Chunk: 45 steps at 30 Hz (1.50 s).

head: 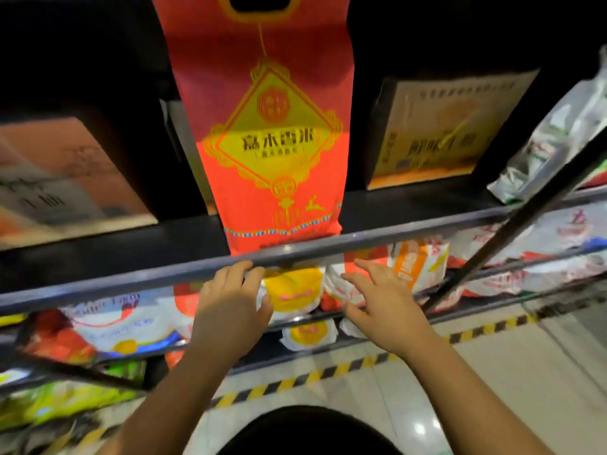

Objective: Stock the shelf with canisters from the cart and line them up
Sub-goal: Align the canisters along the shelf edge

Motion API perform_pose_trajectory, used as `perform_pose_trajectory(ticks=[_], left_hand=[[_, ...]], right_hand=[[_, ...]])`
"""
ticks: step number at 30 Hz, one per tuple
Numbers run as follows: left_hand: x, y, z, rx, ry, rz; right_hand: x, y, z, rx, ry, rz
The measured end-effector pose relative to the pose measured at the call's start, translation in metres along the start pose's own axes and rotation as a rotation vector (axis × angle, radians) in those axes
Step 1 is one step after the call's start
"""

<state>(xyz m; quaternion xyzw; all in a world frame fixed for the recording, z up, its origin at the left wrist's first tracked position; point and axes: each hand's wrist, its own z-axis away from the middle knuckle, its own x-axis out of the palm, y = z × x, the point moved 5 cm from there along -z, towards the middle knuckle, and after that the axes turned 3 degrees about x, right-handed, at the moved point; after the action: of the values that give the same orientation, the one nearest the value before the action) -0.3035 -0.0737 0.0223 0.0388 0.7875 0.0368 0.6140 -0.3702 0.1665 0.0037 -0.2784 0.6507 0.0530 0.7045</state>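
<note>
A tall red pack with gold print stands upright at the front of the dark shelf, its base at the shelf's grey front rail. Just below that rail, my left hand hovers with its fingers spread and its fingertips near the rail under the pack. To its right my right hand is held flat and open. Neither hand holds anything. No cart is in view.
A brown box stands left of the red pack and a tan box to its right, with a plastic bag further right. White and orange bags fill the lower shelves. A black-and-yellow striped line crosses the floor.
</note>
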Motion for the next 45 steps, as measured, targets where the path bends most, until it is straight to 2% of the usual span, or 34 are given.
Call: perform_pose_trajectory(ticks=[2,5,14,17,19,23,28,31,36,40,45], left_hand=[[0.024,0.004,0.021,-0.057,-0.135,0.030],[0.044,0.007,0.051,-0.114,-0.224,0.064],[0.047,0.013,0.143,-0.386,-0.215,0.118],[0.038,0.007,0.189,-0.554,-0.238,0.138],[0.027,-0.006,0.220,-0.645,-0.238,0.095],[0.003,-0.029,0.290,-0.915,-0.227,0.024],[-0.002,-0.028,0.363,-1.011,-0.306,-0.003],[-0.014,-0.037,0.417,-1.130,-0.293,0.023],[-0.045,-0.042,0.518,-1.291,-0.260,0.029],[-0.063,-0.032,0.590,-1.370,-0.186,0.011],[-0.071,-0.048,0.635,-1.448,-0.205,0.059]], right_hand=[[0.021,0.004,0.015,0.021,-0.117,-0.017],[0.039,0.003,0.033,0.000,-0.167,-0.065],[0.091,-0.036,0.048,-0.253,-0.386,-0.111],[0.113,-0.066,0.054,-0.392,-0.559,-0.091],[0.121,-0.085,0.059,-0.469,-0.609,-0.100],[0.136,-0.139,0.074,-0.665,-0.674,-0.070],[0.156,-0.229,0.104,-0.939,-0.789,0.093],[0.176,-0.291,0.129,-1.059,-0.795,0.220],[0.233,-0.391,0.183,-1.181,-0.784,0.364],[0.279,-0.457,0.224,-1.222,-0.850,0.462],[0.288,-0.508,0.258,-1.253,-0.887,0.448]])
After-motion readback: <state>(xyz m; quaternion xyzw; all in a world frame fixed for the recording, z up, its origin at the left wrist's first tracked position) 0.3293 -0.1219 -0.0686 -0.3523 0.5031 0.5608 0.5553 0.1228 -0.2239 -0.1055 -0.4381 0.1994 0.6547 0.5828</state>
